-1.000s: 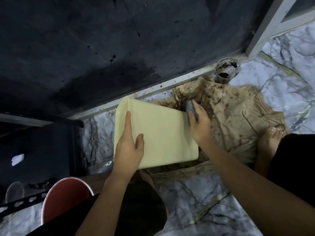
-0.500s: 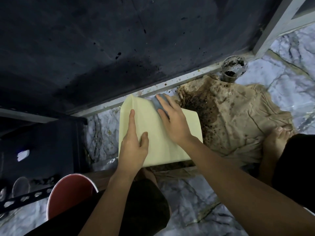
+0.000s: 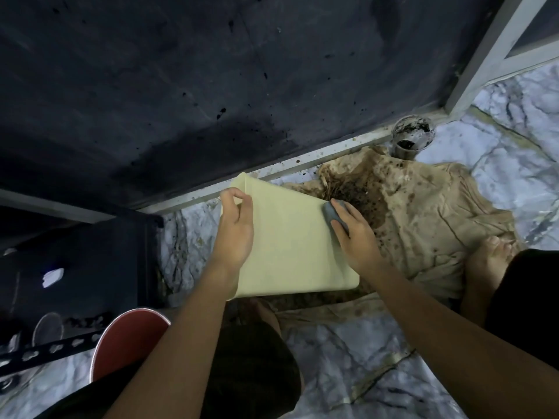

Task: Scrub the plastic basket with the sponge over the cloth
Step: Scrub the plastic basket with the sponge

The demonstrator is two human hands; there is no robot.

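While left hand [image 3: 234, 228] steadies basket [image 3: 290, 237], right hand [image 3: 355, 234] presses sponge [image 3: 332, 212].

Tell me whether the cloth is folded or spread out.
Spread out but rumpled: the cloth lies open across the floor, creased and stained dark.

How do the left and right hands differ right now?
The left hand sits at the basket's far left corner, fingers curled at its edge; the right hand is at the basket's right edge. The left hand holds no tool; the right hand presses a grey sponge against the basket. The left hand is over marble floor; the right hand is over the stained cloth. Both touch the basket.
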